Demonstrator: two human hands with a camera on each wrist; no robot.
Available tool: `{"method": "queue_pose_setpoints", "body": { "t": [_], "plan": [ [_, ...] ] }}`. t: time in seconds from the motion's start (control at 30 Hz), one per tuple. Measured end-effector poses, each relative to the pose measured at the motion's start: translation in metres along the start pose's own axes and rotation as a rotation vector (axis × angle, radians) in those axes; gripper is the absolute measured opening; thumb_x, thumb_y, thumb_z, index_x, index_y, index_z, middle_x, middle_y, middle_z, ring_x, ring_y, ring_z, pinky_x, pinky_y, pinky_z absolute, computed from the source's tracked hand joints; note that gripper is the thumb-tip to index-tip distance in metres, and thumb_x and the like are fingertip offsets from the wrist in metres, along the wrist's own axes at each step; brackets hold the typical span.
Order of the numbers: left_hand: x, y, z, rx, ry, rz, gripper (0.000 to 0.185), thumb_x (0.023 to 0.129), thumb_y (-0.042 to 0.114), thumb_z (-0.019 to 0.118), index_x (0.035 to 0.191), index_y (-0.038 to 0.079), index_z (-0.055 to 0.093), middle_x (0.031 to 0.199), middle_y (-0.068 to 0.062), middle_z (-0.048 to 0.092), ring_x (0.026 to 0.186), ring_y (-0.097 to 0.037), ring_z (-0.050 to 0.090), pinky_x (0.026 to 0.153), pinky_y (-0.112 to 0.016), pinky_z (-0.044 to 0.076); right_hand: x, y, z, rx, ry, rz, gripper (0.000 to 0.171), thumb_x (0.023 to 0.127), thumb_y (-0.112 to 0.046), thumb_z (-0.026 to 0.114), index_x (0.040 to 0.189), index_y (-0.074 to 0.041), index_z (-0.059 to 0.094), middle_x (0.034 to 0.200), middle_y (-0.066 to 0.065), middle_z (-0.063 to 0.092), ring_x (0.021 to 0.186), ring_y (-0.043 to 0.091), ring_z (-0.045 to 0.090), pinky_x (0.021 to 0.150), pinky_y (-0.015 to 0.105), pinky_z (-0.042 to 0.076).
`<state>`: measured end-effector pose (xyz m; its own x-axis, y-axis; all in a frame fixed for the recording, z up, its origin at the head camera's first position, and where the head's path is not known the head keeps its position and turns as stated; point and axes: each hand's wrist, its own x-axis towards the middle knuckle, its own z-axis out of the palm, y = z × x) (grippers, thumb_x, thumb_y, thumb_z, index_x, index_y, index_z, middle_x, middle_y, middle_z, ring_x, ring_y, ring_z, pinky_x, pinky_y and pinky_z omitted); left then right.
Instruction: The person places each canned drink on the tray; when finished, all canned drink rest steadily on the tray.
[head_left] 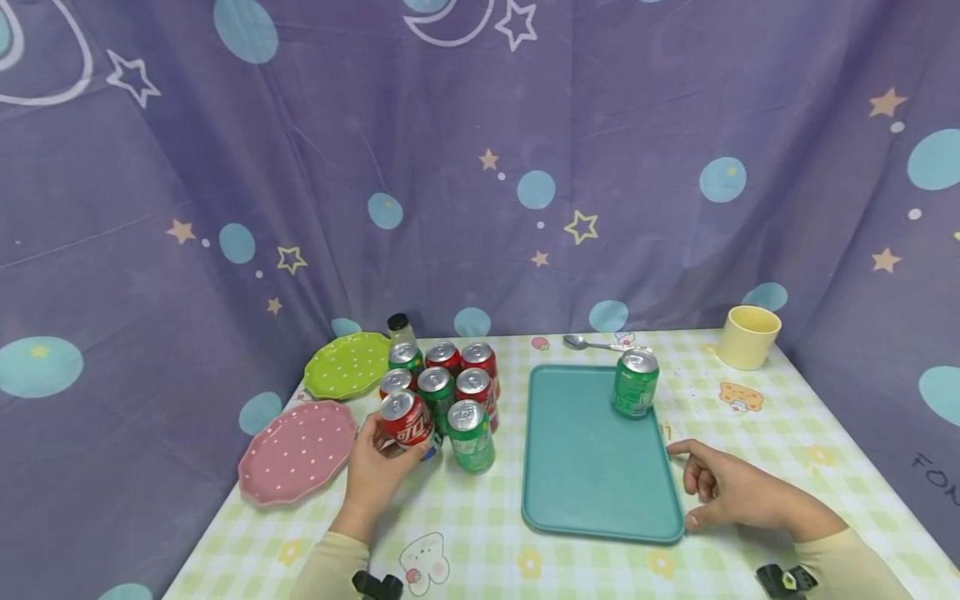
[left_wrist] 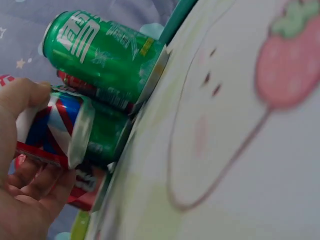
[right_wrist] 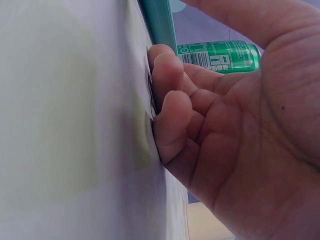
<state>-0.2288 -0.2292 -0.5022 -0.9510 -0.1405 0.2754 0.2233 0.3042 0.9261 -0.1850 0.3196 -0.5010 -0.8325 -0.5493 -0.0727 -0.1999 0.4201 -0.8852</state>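
left hand (head_left: 378,471) grips a red can (head_left: 405,421) left of the teal tray (head_left: 592,467).
lift it straight up, clear of the neighbouring cans; right hand (head_left: 731,492) rests loosely curled, empty, right of that tray.

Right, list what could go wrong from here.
The left hand grips a red can packed against the can cluster; lifting it may topple the front green can. The lone green can stands at the tray edge and could tip off.
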Motion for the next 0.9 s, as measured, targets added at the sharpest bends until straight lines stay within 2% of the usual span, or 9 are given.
{"method": "queue_pose_setpoints", "body": {
  "t": [0.17,0.47,0.67,0.9],
  "plan": [
    [0.000,0.010,-0.009,-0.002,0.038,0.016,0.072,0.081,0.013,0.093,0.140,0.010,0.053,0.130,-0.008,0.065,0.117,-0.020,0.063,0.094,-0.021,0.053,0.000,-0.001,0.001,-0.002,0.002,0.005,0.095,0.080,-0.014,0.092,0.151,0.008,0.032,0.098,0.014,0.056,0.078,0.017,0.055,0.063,0.027,0.050],
    [-0.003,0.043,-0.019,-0.053,0.109,0.152,0.071,0.082,0.003,0.090,0.142,0.010,0.053,0.131,-0.003,0.065,0.118,-0.017,0.062,0.097,-0.019,0.051,0.000,-0.003,0.002,-0.007,0.005,0.011,0.096,0.080,-0.015,0.092,0.151,0.008,0.032,0.098,0.014,0.056,0.079,0.018,0.055,0.064,0.028,0.050],
    [-0.007,0.070,-0.017,-0.105,0.090,0.229,0.073,0.081,-0.002,0.088,0.144,0.009,0.052,0.132,-0.003,0.064,0.120,-0.020,0.063,0.100,-0.021,0.051,0.001,-0.002,0.001,-0.007,0.006,0.025,0.097,0.079,-0.014,0.092,0.152,0.007,0.032,0.098,0.013,0.056,0.078,0.018,0.056,0.063,0.028,0.050],
    [-0.009,0.105,0.000,-0.141,0.021,0.314,0.078,0.080,-0.009,0.086,0.147,0.004,0.049,0.136,-0.005,0.061,0.123,-0.024,0.061,0.105,-0.026,0.050,0.001,-0.004,-0.001,0.004,-0.006,0.018,0.097,0.080,-0.013,0.092,0.152,0.009,0.031,0.099,0.015,0.056,0.078,0.018,0.056,0.063,0.028,0.050]
  ]
}}
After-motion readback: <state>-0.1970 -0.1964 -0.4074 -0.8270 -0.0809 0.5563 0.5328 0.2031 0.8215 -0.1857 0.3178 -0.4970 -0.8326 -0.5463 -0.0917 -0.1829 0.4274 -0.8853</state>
